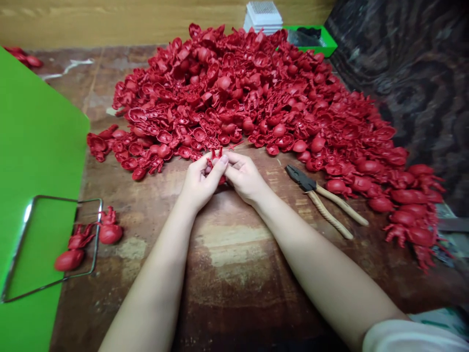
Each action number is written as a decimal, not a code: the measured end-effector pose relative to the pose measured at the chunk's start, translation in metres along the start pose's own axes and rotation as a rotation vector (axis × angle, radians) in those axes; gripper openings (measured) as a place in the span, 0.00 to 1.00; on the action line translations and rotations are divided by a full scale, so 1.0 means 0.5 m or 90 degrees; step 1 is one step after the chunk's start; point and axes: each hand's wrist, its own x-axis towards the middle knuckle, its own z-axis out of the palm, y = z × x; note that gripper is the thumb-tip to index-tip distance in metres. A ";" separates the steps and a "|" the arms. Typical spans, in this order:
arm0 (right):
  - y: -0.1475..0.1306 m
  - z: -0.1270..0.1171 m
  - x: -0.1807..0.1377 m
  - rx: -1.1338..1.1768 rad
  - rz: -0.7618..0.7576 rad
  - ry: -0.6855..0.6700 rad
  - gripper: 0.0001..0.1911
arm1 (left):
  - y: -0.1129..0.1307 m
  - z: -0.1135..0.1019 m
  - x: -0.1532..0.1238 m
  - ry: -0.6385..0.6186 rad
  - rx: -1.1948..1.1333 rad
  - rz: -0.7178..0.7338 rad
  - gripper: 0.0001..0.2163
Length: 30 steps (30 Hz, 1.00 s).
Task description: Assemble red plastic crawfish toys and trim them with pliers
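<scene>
Between my two hands, at the middle of the table, is a small red plastic ant-like figure [217, 154], mostly covered by the fingers. My left hand [201, 180] is closed on it from the left, thumb pressed over the front. From the right, my right hand [244, 177] pinches the same piece, its fingertips meeting the left thumb. Just beyond the hands spreads a large heap of red plastic parts [227, 93], rounded shells and legged pieces among them. Pliers [311, 188] with dark jaws and tan handles lie to the right of my right forearm.
At left stands a green panel [32, 146] with a metal wire frame [51, 282]; two red figures [110, 233] lie beside it. At the back are a white stack [263, 17] and a green tray [331, 44]. A dark patterned surface [406, 73] rises at right.
</scene>
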 end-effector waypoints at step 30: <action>-0.015 -0.040 -0.001 -0.171 -0.127 0.014 0.26 | -0.007 -0.042 0.006 0.112 -0.081 -0.005 0.17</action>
